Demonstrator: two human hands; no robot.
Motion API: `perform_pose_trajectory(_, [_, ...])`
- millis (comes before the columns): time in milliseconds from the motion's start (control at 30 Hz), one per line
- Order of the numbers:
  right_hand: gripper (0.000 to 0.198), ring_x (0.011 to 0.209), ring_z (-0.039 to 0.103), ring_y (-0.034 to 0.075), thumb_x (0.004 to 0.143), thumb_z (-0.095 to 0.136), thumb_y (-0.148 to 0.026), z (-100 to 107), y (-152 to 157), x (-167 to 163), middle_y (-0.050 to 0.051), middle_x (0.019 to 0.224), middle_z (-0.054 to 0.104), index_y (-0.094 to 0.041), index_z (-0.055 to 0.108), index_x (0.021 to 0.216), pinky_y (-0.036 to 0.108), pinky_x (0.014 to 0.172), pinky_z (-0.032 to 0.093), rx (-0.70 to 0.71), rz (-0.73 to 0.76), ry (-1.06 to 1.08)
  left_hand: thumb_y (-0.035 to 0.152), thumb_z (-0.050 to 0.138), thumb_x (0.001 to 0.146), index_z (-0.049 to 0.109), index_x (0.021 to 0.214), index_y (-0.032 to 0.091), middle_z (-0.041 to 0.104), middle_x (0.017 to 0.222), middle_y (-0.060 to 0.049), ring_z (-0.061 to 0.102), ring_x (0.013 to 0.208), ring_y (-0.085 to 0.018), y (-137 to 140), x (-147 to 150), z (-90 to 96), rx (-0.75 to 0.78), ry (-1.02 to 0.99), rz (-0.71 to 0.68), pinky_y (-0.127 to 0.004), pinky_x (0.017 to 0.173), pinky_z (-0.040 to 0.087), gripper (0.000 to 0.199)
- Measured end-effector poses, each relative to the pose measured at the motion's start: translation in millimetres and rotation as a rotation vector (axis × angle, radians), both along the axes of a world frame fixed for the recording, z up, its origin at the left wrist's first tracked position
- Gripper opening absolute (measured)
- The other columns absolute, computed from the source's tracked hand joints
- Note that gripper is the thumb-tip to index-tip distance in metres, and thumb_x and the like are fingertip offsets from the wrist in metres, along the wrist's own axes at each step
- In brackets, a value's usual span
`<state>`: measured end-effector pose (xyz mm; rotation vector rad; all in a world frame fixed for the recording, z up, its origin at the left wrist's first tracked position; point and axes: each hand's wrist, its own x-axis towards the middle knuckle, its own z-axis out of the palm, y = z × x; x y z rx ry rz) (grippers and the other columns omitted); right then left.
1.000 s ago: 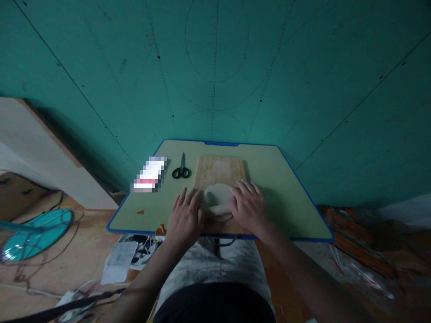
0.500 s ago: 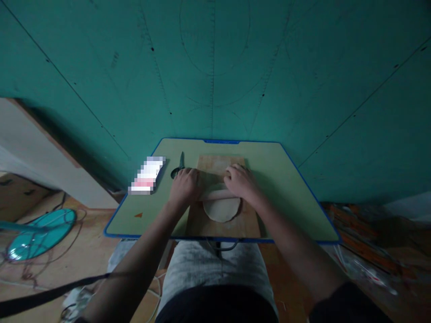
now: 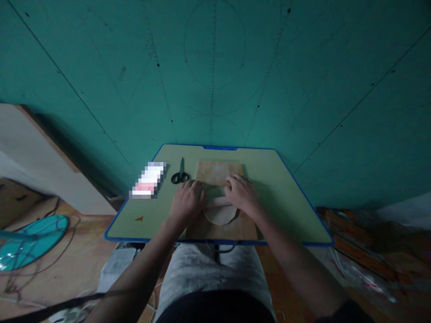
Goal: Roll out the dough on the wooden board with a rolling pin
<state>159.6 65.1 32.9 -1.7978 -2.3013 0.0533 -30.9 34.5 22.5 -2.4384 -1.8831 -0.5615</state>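
Observation:
A pale rolling pin (image 3: 215, 202) lies crosswise over a flat round of dough (image 3: 220, 216). My left hand (image 3: 188, 197) is closed around the pin's left end, and my right hand (image 3: 240, 190) around its right end. Both hands hide the pin's ends, so only its middle shows. Under the dough is a wooden board (image 3: 218, 170), dusted pale in places. The near half of the dough shows below the pin, and part of its far side shows above it.
Dark scissors (image 3: 180, 176) lie just beyond my left hand on the blue-edged table (image 3: 279, 206). Farther left is a blurred-out, phone-like slab (image 3: 148, 180). A small orange triangle (image 3: 139, 218) lies near the front left. A green wall (image 3: 215, 89) rises behind the table.
My left hand has come nearer to me along the board with the rolling pin, uncovering the scissors' handles. The right hand has moved slightly nearer as well. The view has shifted a little.

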Motion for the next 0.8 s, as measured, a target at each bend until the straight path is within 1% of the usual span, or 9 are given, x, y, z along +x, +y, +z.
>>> perform_pose_trajectory(67, [0.029,0.112,0.058,0.025,0.090,0.047,-0.024,-3,-15,4,0.010,0.116,0.068,-0.022,0.068,0.110,0.038,0.098,0.039,0.038,0.023,-0.025,0.030,0.042,0.099,0.064,0.113,0.017,0.068,0.119,-0.014,0.062,0.116,-0.028,-26,5,-5.2,0.065,-0.010,-0.030,-0.044,0.099,0.052,0.029])
perform_pose_trajectory(133, [0.035,0.119,0.054,0.026,0.089,0.047,-0.023,-6,-25,7,0.010,0.126,0.065,-0.021,0.067,0.118,0.042,0.107,0.032,0.069,0.060,-0.042,0.032,0.046,0.098,0.059,0.125,0.016,0.063,0.133,-0.016,0.056,0.128,-0.030,-52,12,-10.3,0.135,-0.035,-0.028,-0.046,0.102,0.051,0.034])
perform_pose_trajectory(200, [0.042,0.129,0.049,0.027,0.089,0.046,-0.021,-9,-30,8,0.011,0.137,0.060,-0.020,0.064,0.127,0.045,0.115,0.024,0.087,0.091,-0.042,0.031,0.048,0.097,0.057,0.130,0.017,0.062,0.137,-0.016,0.054,0.132,-0.032,-78,21,-16.3,0.168,-0.056,-0.092,-0.048,0.102,0.053,0.037])
perform_pose_trajectory(267, [0.048,0.138,0.042,0.026,0.090,0.044,-0.019,-12,-31,6,0.012,0.147,0.053,-0.019,0.060,0.135,0.047,0.119,0.018,0.084,0.116,-0.030,0.025,0.047,0.096,0.052,0.138,0.018,0.062,0.137,-0.014,0.057,0.130,-0.030,-101,32,-23.9,0.182,-0.073,-0.174,-0.046,0.102,0.054,0.043])
perform_pose_trajectory(367, [0.053,0.144,0.036,0.025,0.090,0.044,-0.019,-12,-28,0,0.012,0.154,0.046,-0.018,0.055,0.142,0.047,0.121,0.015,0.040,0.190,-0.020,0.009,0.043,0.089,0.047,0.145,0.016,0.052,0.149,-0.013,0.047,0.140,-0.028,-124,46,-37.2,0.244,-0.035,-0.240,-0.042,0.104,0.054,0.056])
perform_pose_trajectory(433, [0.054,0.146,0.033,0.025,0.090,0.044,-0.019,-11,-27,-5,0.011,0.154,0.046,-0.017,0.054,0.143,0.047,0.123,0.012,0.016,0.251,-0.016,0.005,0.044,0.086,0.051,0.142,0.016,0.050,0.151,-0.012,0.043,0.142,-0.030,-131,52,-44.1,0.252,-0.015,-0.262,-0.044,0.104,0.054,0.058])
perform_pose_trajectory(533, [0.054,0.147,0.031,0.025,0.091,0.043,-0.020,-7,-26,-12,0.010,0.153,0.048,-0.016,0.053,0.143,0.046,0.123,0.010,0.007,0.297,-0.007,0.003,0.045,0.085,0.057,0.138,0.016,0.054,0.147,-0.010,0.040,0.143,-0.032,-131,52,-48.0,0.222,-0.037,-0.284,-0.045,0.104,0.055,0.056])
perform_pose_trajectory(667, [0.053,0.145,0.035,0.023,0.089,0.044,-0.018,-4,-22,-22,0.008,0.149,0.053,-0.018,0.056,0.141,0.044,0.123,0.012,-0.017,0.304,0.019,0.004,0.043,0.089,0.061,0.134,0.017,0.057,0.145,-0.010,0.041,0.143,-0.031,-122,38,-45.7,0.197,-0.133,-0.318,-0.045,0.101,0.057,0.050])
perform_pose_trajectory(800, [0.050,0.140,0.042,0.019,0.089,0.043,-0.016,-3,-14,-36,0.006,0.145,0.057,-0.020,0.059,0.136,0.041,0.122,0.015,-0.040,0.292,0.059,0.006,0.040,0.093,0.060,0.134,0.020,0.057,0.145,-0.011,0.048,0.139,-0.026,-115,20,-46.7,0.224,-0.247,-0.325,-0.046,0.105,0.054,0.047])
